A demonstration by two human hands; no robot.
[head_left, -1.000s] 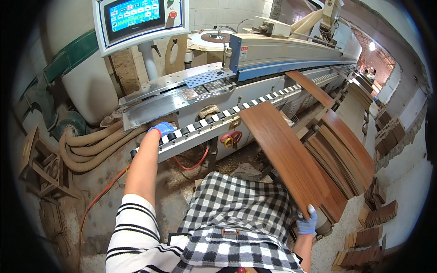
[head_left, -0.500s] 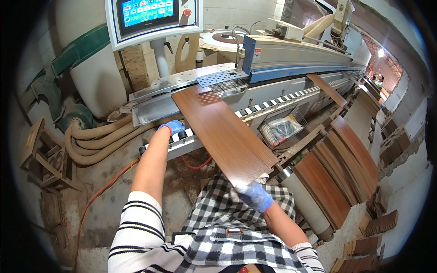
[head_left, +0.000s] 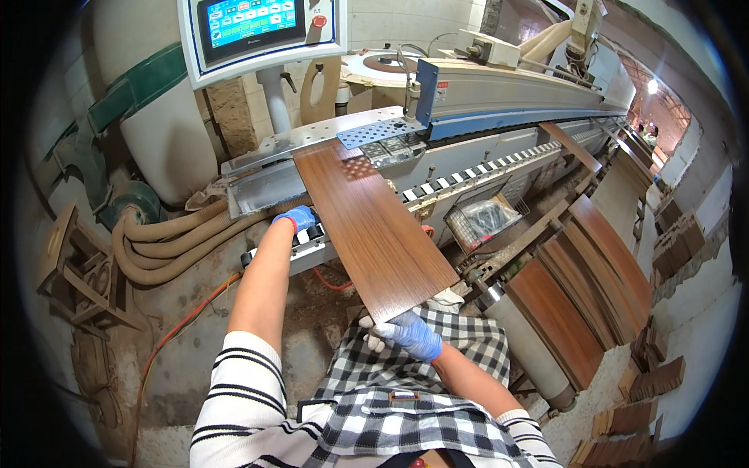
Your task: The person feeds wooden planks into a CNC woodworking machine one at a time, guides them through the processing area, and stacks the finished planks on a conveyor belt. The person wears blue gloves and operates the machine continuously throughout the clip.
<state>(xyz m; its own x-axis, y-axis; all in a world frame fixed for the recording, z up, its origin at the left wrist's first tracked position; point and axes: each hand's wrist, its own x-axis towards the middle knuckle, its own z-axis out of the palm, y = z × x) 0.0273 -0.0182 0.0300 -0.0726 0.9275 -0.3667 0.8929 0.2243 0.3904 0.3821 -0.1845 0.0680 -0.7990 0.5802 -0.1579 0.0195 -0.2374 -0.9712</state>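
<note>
A long brown wood-grain board lies across the roller rail, its far end at the edging machine and its near end reaching toward my apron. My left hand, in a blue glove, is at the board's left edge beside the black rollers; its fingertips are hidden. At the board's near left corner is my right hand, gloved in blue with whitish fingertips. Its fingers curl around that corner. Just beyond the board's far end sits a perforated blue plate.
A control panel with a lit screen stands at the back left. Ribbed hoses and a wooden stool are on the left. Stacked brown boards lie to the right. Another panel rests farther down the machine.
The board's near end has swung left, and its far end has edged slightly farther in. My right hand has moved left with it; my left hand stays nearly put. The distant panel has shifted away right.
</note>
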